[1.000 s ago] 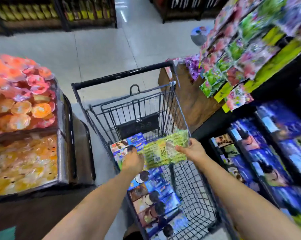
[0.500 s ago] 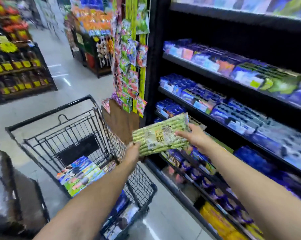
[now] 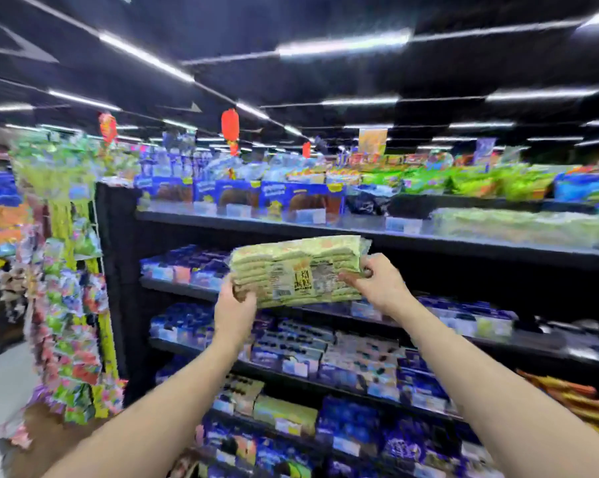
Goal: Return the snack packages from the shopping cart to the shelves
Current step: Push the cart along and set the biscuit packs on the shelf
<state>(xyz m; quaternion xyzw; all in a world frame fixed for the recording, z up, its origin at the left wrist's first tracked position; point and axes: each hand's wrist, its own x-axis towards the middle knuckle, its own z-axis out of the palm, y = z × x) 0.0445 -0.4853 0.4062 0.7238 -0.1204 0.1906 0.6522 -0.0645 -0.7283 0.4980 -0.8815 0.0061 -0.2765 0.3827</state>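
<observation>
A flat pale-green snack package [image 3: 296, 270] with a printed label is held up in front of the black shelves [image 3: 463, 250]. My left hand [image 3: 234, 310] grips its lower left corner. Its right edge is held by my right hand [image 3: 377, 286]. The package is level with the gap under the upper shelf board. Matching pale-green packs [image 3: 518, 224] lie on that upper shelf to the right. The shopping cart is out of view.
Blue snack boxes [image 3: 291, 343] fill the lower shelves and brown-and-blue boxes [image 3: 242, 194] line the top. A hanging strip of small colourful packets [image 3: 70, 305] stands at the shelf's left end. Orange packs [image 3: 567, 391] lie low on the right.
Both hands have raised the green package from above the cart up to the upper shelves. The view has swung up and right, so the cart has left the frame.
</observation>
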